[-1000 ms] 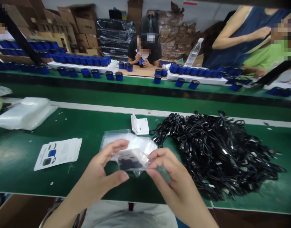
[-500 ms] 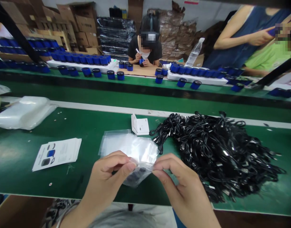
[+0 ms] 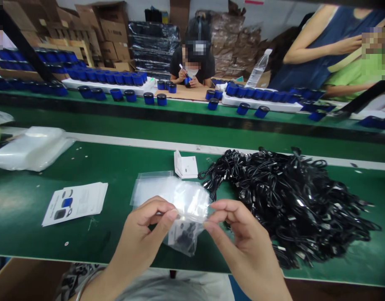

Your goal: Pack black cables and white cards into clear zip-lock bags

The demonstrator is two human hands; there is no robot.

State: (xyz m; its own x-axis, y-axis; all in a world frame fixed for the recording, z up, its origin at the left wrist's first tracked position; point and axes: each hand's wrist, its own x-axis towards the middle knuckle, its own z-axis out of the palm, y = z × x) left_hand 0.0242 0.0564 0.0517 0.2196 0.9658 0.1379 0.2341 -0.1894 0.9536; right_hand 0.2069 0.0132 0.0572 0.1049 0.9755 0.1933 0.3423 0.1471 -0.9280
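Observation:
A small clear plastic bag hangs between my hands, with a black cable and a white printed paper showing inside it. My left hand pinches the left end of its top edge between thumb and index finger. At the right end of that edge, my right hand pinches the plastic, its other fingers curled. Just behind lies a stack of flat clear bags on the green table. The heap of black USB cables is to the right of my right hand.
Printed leaflets lie left, and a folded white leaflet stands behind the bags. A white plastic package rests far left. Blue containers with black lids line the raised belt, with a bottle and co-workers beyond.
The bag now hangs lower and flatter, so its contents show more clearly. My right fingers have shifted slightly along its edge. The blue containers on the belt have moved slightly right.

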